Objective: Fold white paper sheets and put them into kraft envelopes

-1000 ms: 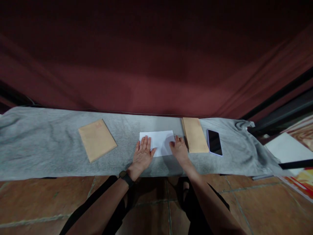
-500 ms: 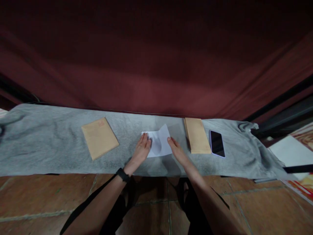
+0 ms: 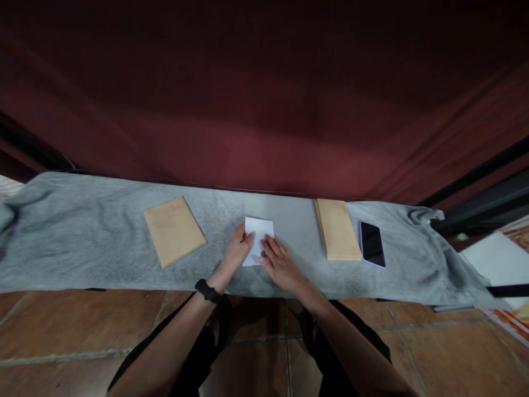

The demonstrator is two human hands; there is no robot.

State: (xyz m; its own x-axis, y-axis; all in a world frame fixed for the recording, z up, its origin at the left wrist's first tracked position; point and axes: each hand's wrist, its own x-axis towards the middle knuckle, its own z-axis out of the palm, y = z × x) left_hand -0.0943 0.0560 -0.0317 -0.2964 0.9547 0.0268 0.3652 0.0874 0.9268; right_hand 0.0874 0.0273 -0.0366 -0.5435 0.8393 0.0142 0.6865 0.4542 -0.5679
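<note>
A white sheet of paper (image 3: 257, 227), folded over into a small upright rectangle, lies on the grey cloth between my hands. At its left edge my left hand (image 3: 236, 249) grips the paper, thumb on top and fingers along the side. My right hand (image 3: 281, 264) rests on the paper's right part, its fingers stretched out and slightly apart, pressing the folded side. The fingertips cover part of that edge. On the left wrist sits a black band (image 3: 208, 290).
Brown envelopes (image 3: 176, 231) lie left of the paper. Another stack of brown envelopes (image 3: 339, 230) is on the right, beside a dark-screened phone (image 3: 372, 244) in a lilac case. The grey cloth (image 3: 95, 237) covers a narrow bench before a dark red curtain (image 3: 248, 127).
The paper's raised right half has been folded over to the left, making it narrower. My right hand has moved left onto it; my left hand has shifted from its top to its left edge.
</note>
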